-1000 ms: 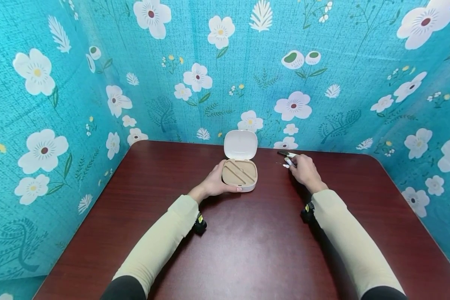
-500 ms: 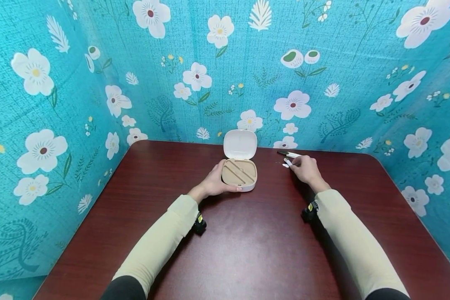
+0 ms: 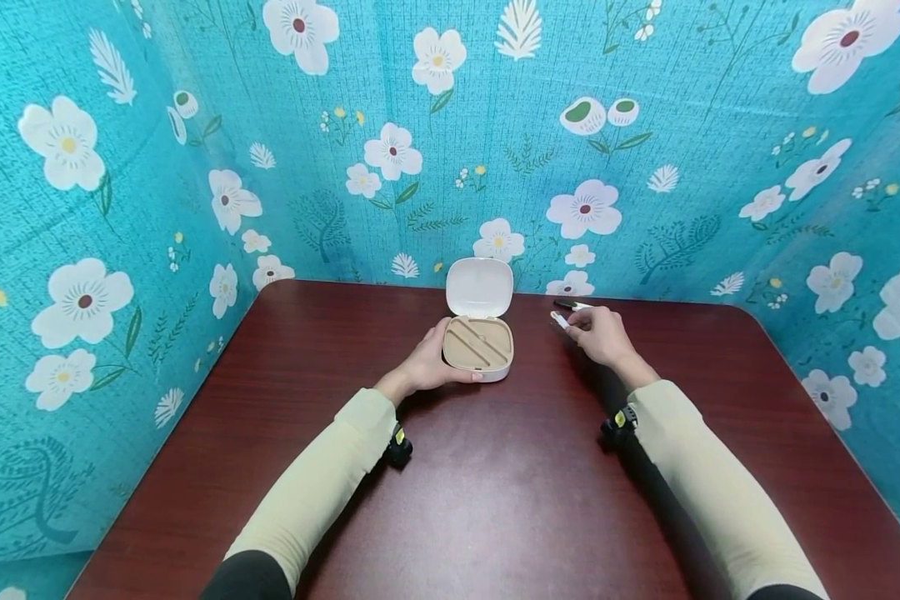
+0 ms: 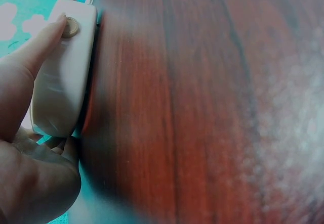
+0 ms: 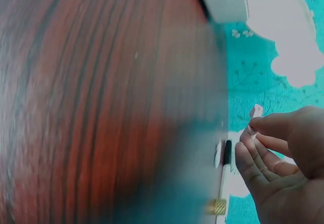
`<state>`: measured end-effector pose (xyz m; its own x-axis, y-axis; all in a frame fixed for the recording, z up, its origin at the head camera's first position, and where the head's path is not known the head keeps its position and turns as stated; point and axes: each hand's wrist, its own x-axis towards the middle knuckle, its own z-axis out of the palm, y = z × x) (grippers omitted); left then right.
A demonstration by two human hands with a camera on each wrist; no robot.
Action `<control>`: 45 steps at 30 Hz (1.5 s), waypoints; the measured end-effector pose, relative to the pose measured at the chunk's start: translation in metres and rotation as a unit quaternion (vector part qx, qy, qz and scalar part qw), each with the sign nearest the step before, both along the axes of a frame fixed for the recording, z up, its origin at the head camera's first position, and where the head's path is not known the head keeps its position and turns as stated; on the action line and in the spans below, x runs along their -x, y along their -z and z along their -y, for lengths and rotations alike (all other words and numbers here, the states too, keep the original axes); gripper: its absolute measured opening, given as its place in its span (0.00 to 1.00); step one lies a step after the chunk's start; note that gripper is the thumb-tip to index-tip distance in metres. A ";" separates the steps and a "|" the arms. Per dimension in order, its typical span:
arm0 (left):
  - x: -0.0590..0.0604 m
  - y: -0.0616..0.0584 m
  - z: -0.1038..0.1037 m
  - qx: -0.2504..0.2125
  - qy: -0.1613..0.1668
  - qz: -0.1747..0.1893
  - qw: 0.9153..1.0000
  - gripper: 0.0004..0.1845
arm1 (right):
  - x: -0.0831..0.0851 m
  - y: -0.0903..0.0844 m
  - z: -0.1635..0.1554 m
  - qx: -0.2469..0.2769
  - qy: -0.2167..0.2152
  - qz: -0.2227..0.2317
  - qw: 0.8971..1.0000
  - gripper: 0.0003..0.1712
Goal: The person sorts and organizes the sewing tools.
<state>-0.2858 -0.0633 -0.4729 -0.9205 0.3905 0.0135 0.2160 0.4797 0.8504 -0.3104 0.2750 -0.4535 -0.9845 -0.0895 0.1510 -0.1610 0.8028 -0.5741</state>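
Observation:
A small white case [image 3: 477, 343] stands open on the dark red table [image 3: 495, 467], its lid [image 3: 479, 287] upright and a tan grooved insert [image 3: 477, 342] inside. My left hand [image 3: 429, 365] grips the case's left front side; the thumb lies along its white wall [image 4: 63, 77] in the left wrist view. My right hand [image 3: 598, 333] pinches a small white piece [image 3: 559, 319] just above the table, right of the case; the same white piece [image 5: 255, 112] shows at the fingertips in the right wrist view. A black-and-white pen-like tool [image 3: 570, 306] lies behind that hand.
Teal floral cloth walls [image 3: 195, 167] enclose the table on three sides, close behind the case. The pen-like tool [image 5: 226, 158] lies at the table's far edge. Bare tabletop stretches toward me between my two sleeves.
My right hand has lifted the small white piece off the table and shifted slightly left toward the case. The left hand and case have not moved.

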 end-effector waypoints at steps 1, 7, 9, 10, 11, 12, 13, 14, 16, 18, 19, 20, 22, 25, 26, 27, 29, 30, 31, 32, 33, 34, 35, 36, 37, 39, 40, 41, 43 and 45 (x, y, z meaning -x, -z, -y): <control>0.000 0.001 0.000 -0.001 0.000 -0.001 1.000 0.58 | 0.000 -0.001 0.002 0.001 -0.004 0.000 1.000 0.07; 0.000 0.001 0.000 -0.005 0.003 -0.004 1.000 0.58 | -0.003 -0.006 0.014 0.009 -0.035 0.001 0.999 0.06; 0.000 0.001 -0.001 -0.004 0.002 -0.003 1.000 0.59 | -0.003 -0.008 0.018 0.011 -0.047 -0.001 0.999 0.06; 0.001 0.001 -0.001 -0.001 0.002 -0.002 1.000 0.59 | -0.003 -0.009 0.020 0.011 -0.053 -0.003 0.999 0.06; 0.001 0.001 -0.001 0.002 0.001 -0.002 1.000 0.59 | -0.003 -0.009 0.022 0.011 -0.057 -0.006 0.998 0.06; 0.000 0.001 -0.001 0.006 0.001 -0.002 1.000 0.59 | -0.003 -0.010 0.024 0.011 -0.061 -0.010 0.998 0.05; 0.000 0.001 -0.001 0.010 0.001 -0.002 1.000 0.59 | -0.003 -0.011 0.026 0.011 -0.067 -0.015 0.998 0.05; 0.000 0.000 -0.001 0.013 -0.001 -0.003 1.000 0.59 | -0.003 -0.011 0.029 0.011 -0.072 -0.017 0.997 0.05; 0.000 0.000 -0.002 0.019 -0.003 -0.003 1.000 0.60 | -0.004 -0.012 0.034 0.012 -0.078 -0.022 0.997 0.04; 0.000 -0.001 -0.001 0.016 -0.003 -0.003 1.000 0.60 | -0.005 -0.013 0.039 0.011 -0.085 -0.026 0.996 0.04; 0.000 -0.002 -0.001 0.015 -0.004 -0.002 1.000 0.60 | -0.005 -0.013 0.042 0.011 -0.088 -0.027 0.996 0.04; 0.000 -0.002 -0.001 0.013 -0.004 -0.002 1.000 0.60 | -0.006 -0.013 0.044 0.009 -0.090 -0.030 0.995 0.04; 0.000 -0.002 -0.001 0.012 -0.003 0.000 1.000 0.59 | -0.007 -0.013 0.050 0.006 -0.093 -0.035 0.995 0.04; 0.000 -0.002 -0.001 0.006 -0.003 0.000 1.000 0.59 | -0.007 -0.013 0.056 0.002 -0.100 -0.047 0.994 0.05; 0.000 -0.003 -0.001 0.005 -0.002 0.001 1.000 0.59 | -0.007 -0.013 0.058 0.000 -0.104 -0.051 0.993 0.05; -0.001 -0.003 -0.001 0.004 -0.002 0.001 1.000 0.59 | -0.007 -0.014 0.060 0.000 -0.106 -0.053 0.993 0.05; -0.001 -0.003 -0.001 0.001 -0.003 0.001 1.000 0.59 | -0.006 -0.014 0.064 -0.002 -0.112 -0.057 0.992 0.05; -0.001 -0.003 -0.001 0.002 -0.003 0.000 1.000 0.59 | -0.006 -0.015 0.066 -0.003 -0.113 -0.057 0.992 0.05; -0.001 -0.004 -0.001 0.002 -0.003 0.000 1.000 0.59 | -0.005 -0.015 0.068 -0.004 -0.116 -0.058 0.992 0.05; -0.002 -0.004 -0.001 0.002 -0.003 -0.002 1.000 0.59 | -0.005 -0.015 0.070 -0.005 -0.118 -0.060 0.991 0.05; -0.002 -0.005 0.000 0.003 -0.003 -0.003 1.000 0.59 | -0.005 -0.016 0.073 -0.006 -0.120 -0.062 0.991 0.05; -0.002 -0.005 0.000 0.003 -0.003 -0.003 1.000 0.59 | -0.004 -0.016 0.075 -0.008 -0.121 -0.064 0.990 0.05; -0.002 -0.005 0.000 0.004 -0.003 -0.004 1.000 0.59 | -0.004 -0.017 0.078 -0.010 -0.124 -0.068 0.990 0.05; -0.002 -0.006 0.000 0.006 -0.002 -0.006 1.000 0.59 | -0.004 -0.017 0.080 -0.013 -0.126 -0.072 0.989 0.05; -0.002 -0.005 0.000 0.006 -0.002 -0.006 1.000 0.59 | -0.004 -0.017 0.082 -0.016 -0.130 -0.076 0.988 0.05; -0.001 -0.004 0.000 0.005 -0.001 -0.006 1.000 0.58 | -0.003 -0.018 0.087 -0.024 -0.134 -0.083 0.987 0.05; -0.001 -0.004 0.000 0.005 0.000 -0.005 1.000 0.58 | -0.002 -0.017 0.089 -0.029 -0.138 -0.086 0.986 0.05; -0.001 -0.003 0.000 0.005 0.000 -0.004 1.000 0.58 | -0.002 -0.016 0.091 -0.032 -0.142 -0.090 0.985 0.05; 0.000 -0.001 0.000 0.005 0.001 -0.002 1.000 0.59 | -0.001 -0.015 0.094 -0.039 -0.147 -0.092 0.984 0.05; 0.001 0.000 0.000 0.006 0.001 0.000 1.000 0.58 | 0.000 -0.014 0.097 -0.045 -0.152 -0.092 0.983 0.05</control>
<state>-0.2869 -0.0633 -0.4726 -0.9198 0.3922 0.0093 0.2174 0.4899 0.8442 -0.3106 0.1783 -0.4397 -0.8665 -0.3971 0.3025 -0.4966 0.7475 -0.4412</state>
